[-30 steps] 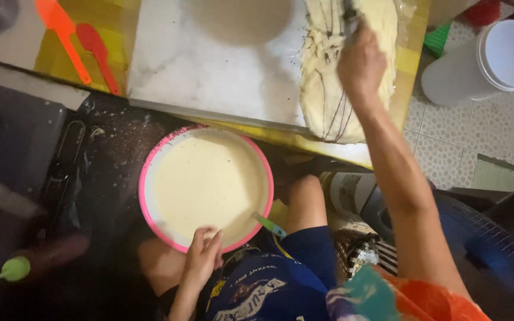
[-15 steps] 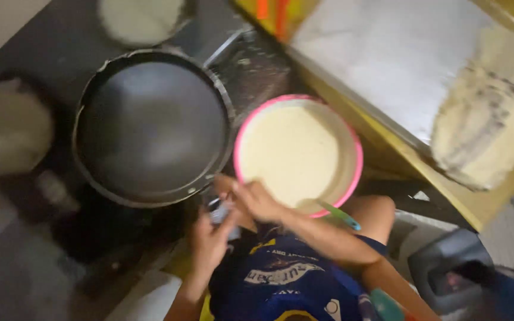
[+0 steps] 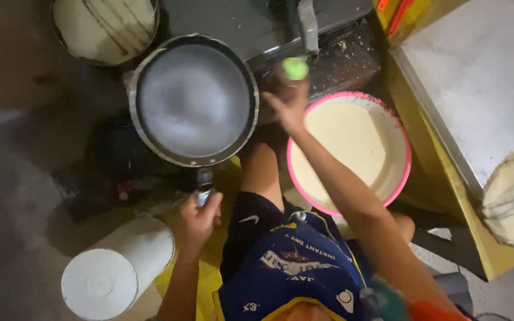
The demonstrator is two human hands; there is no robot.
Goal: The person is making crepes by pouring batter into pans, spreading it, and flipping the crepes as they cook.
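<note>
Our left hand (image 3: 199, 214) is curled tight around the handle (image 3: 203, 181) of the dark round pan (image 3: 193, 99), arm bent in close below it, and the pan itself shows only a greyish sheen inside. Our right arm stretches out long to the pan's right, the right hand (image 3: 288, 102) wrapped round a green-tipped tool (image 3: 295, 68) up by the pan's rim. Just right of the pan we see the pink-rimmed bowl (image 3: 408, 156) full of pale batter, and up-left of the pan a dark pot (image 3: 105, 30) holding something creamy and streaked.
</note>
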